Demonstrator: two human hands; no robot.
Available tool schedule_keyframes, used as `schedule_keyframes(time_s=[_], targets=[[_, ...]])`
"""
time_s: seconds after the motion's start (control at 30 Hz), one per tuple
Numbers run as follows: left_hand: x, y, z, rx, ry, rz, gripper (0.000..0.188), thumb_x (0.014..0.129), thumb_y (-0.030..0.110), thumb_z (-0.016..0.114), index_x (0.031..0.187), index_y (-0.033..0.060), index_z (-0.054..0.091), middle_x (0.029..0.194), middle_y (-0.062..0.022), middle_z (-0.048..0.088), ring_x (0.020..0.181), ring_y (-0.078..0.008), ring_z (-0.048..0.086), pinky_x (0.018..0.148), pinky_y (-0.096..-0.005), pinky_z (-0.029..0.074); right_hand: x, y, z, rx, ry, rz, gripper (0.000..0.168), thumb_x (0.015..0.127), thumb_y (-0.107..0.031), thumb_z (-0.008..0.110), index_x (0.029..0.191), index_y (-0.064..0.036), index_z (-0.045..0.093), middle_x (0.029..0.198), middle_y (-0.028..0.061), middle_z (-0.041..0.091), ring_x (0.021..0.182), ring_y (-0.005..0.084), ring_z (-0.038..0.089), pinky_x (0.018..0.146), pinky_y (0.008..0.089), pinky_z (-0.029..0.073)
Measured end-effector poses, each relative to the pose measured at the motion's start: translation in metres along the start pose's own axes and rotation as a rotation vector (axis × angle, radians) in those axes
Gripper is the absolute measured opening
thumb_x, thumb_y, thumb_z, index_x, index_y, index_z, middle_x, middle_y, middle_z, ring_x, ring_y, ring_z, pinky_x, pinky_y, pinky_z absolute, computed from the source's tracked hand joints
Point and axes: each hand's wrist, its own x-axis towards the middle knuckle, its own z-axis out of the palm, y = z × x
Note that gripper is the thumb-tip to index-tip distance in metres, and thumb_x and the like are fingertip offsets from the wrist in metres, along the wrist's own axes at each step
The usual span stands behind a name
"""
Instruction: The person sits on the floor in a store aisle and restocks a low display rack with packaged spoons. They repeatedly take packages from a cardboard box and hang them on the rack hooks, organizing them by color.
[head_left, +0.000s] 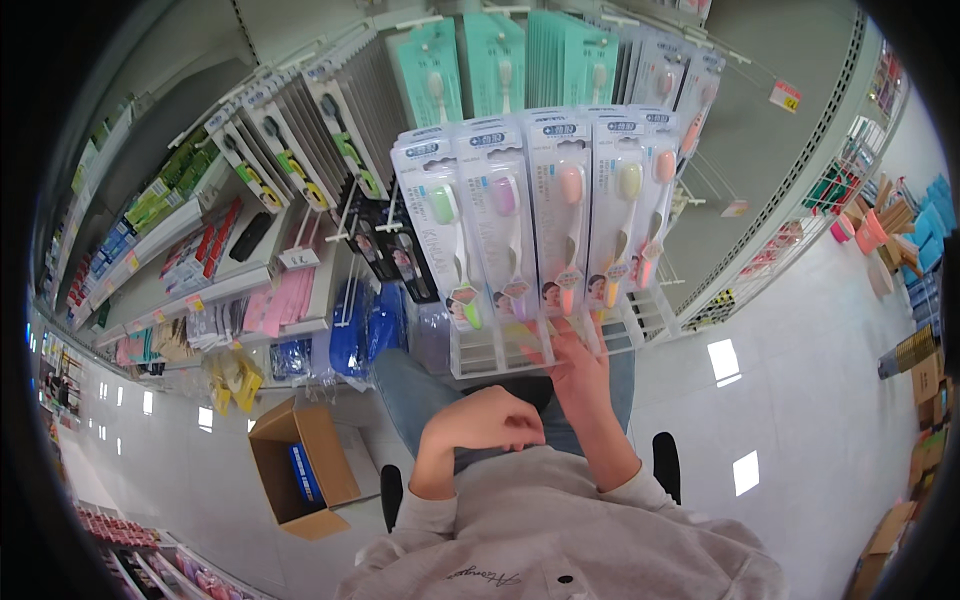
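A clear plastic display rack (477, 358) holds several blister-packed toothbrushes (561, 217) in front of me, with green, purple, pink and yellow head covers. My right hand (577, 364) grips the rack's lower front from below, its fingers showing partly through the clear plastic. Near my lap, my left hand (495, 418) has its fingers curled inward, and nothing shows in it; some fingertips are hidden. Behind the rack hang teal toothbrush packs (498, 60) on hooks. To their left are white packs (346, 127) of dark-headed toothbrushes.
An open cardboard box (330, 457) with a blue package inside stands on the floor at left. Shelves (225, 289) with packaged goods run along the left. Bare metal hooks (694, 200) stick out behind the rack at right. Baskets and tubs (874, 229) stand farther right.
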Motion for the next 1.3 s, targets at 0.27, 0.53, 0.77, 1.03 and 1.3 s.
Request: schedule_keyframes(time_s=[0.27, 0.53, 0.77, 1.03, 1.3], targets=[[0.041, -0.055, 0.01, -0.726, 0.742, 0.656, 0.076, 0.082, 0.021, 0.074, 0.144, 0.0079, 0.034, 0.128, -0.0082, 0.054, 0.121, -0.0223, 0.052, 0.095, -0.0384, 0.046, 0.0, 0.013, 0.027, 0.054, -0.028, -0.054, 0.076, 0.088, 0.009, 0.047, 0.153, -0.018, 0.017, 0.143, 0.015, 0.045, 0.118, 0.0287, 0.056, 0.092, 0.0409, 0.053], [0.001, -0.009, 0.003, -1.037, 1.064, 0.761, 0.069, 0.086, 0.007, 0.053, 0.149, 0.0049, 0.023, 0.127, -0.0158, 0.054, 0.107, -0.0239, 0.058, 0.092, -0.0359, 0.048, -0.009, 0.041, 0.075, 0.017, -0.121, 0.05, 0.076, 0.09, 0.005, 0.051, 0.153, -0.019, 0.017, 0.139, 0.0076, 0.048, 0.118, 0.0197, 0.055, 0.095, 0.0353, 0.049], [-0.027, -0.008, -0.01, -1.194, 1.095, 0.843, 0.072, 0.077, -0.001, 0.052, 0.145, 0.0032, 0.027, 0.133, -0.0234, 0.048, 0.12, -0.0352, 0.054, 0.091, -0.0557, 0.053, 0.002, 0.02, 0.069, -0.105, -0.245, 0.207, 0.059, 0.095, -0.02, 0.053, 0.148, -0.013, 0.028, 0.133, 0.0077, 0.053, 0.12, 0.0214, 0.053, 0.099, 0.0435, 0.044], [-0.022, -0.039, -0.017, -1.149, 1.036, 0.798, 0.069, 0.081, 0.008, 0.056, 0.145, 0.0108, 0.03, 0.137, -0.0173, 0.048, 0.126, -0.0348, 0.049, 0.097, -0.0586, 0.046, 0.009, 0.015, 0.045, -0.125, -0.225, 0.15, 0.061, 0.097, -0.014, 0.049, 0.151, -0.013, 0.022, 0.133, 0.0117, 0.053, 0.106, 0.0195, 0.061, 0.089, 0.0379, 0.052], [-0.016, -0.019, -0.015, -1.24, 1.008, 0.81, 0.069, 0.091, 0.024, 0.055, 0.15, 0.0264, 0.019, 0.149, -0.0115, 0.033, 0.132, -0.0387, 0.042, 0.099, -0.0607, 0.04, 0.019, 0.027, 0.054, -0.137, -0.261, 0.134, 0.065, 0.09, -0.002, 0.053, 0.149, -0.013, 0.027, 0.131, 0.0128, 0.056, 0.107, 0.0197, 0.061, 0.083, 0.0353, 0.057]])
